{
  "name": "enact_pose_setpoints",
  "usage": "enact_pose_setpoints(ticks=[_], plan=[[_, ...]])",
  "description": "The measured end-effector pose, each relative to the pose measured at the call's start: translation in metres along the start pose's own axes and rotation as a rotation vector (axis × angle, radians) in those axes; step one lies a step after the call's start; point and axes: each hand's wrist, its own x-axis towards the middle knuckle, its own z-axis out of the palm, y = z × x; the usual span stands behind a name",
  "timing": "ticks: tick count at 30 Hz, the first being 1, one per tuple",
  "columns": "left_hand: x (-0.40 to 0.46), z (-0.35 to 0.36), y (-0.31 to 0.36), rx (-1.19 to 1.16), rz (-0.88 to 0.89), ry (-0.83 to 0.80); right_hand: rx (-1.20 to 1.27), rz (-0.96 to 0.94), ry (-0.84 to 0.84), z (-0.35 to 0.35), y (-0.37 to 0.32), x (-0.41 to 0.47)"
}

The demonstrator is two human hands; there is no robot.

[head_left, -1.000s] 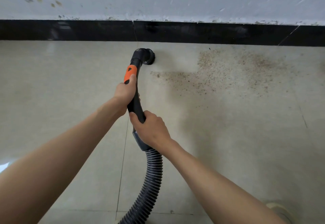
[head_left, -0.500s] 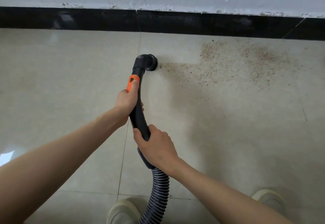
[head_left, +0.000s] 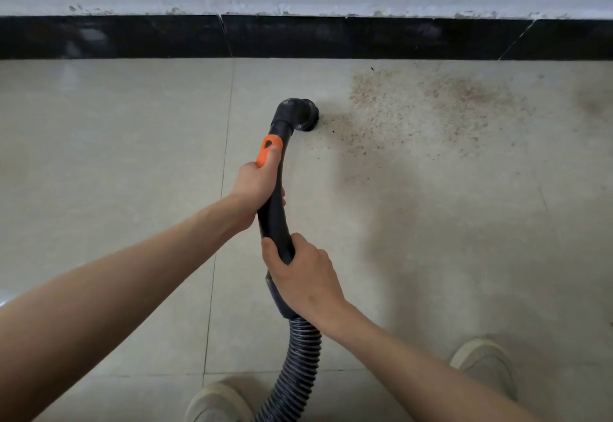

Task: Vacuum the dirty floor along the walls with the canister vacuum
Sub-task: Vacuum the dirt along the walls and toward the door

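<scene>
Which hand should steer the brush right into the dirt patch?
Probably left. The left hand grips the wand nearest the brush head, at the dirt patch's left edge. The right hand holds farther back by the hose.

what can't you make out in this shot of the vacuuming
Head view only:
- Canister vacuum body: out of frame; the ribbed hose runs off the bottom edge.
- Brush nozzle opening: faces the floor, hidden by its own housing.
- Right hand fingertips: wrapped behind the black handle.
- Both shoes: blurred, one cut by the bottom edge.
- Dirt patch grains: too small to identify.
</scene>
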Motion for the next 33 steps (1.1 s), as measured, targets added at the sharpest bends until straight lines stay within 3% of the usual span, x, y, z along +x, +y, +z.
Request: enact_pose_setpoints(ticks=[15,33], plan=[[0.011,0.032,0.014,0.097,0.045,-0.067,0.073,0.056,0.116,-0.007,0.011,0.011],[-0.012,-0.052,-0.029,-0.045,-0.075,0.143,0.006,-0.040,-0.256,0.041,-0.008,0.008]])
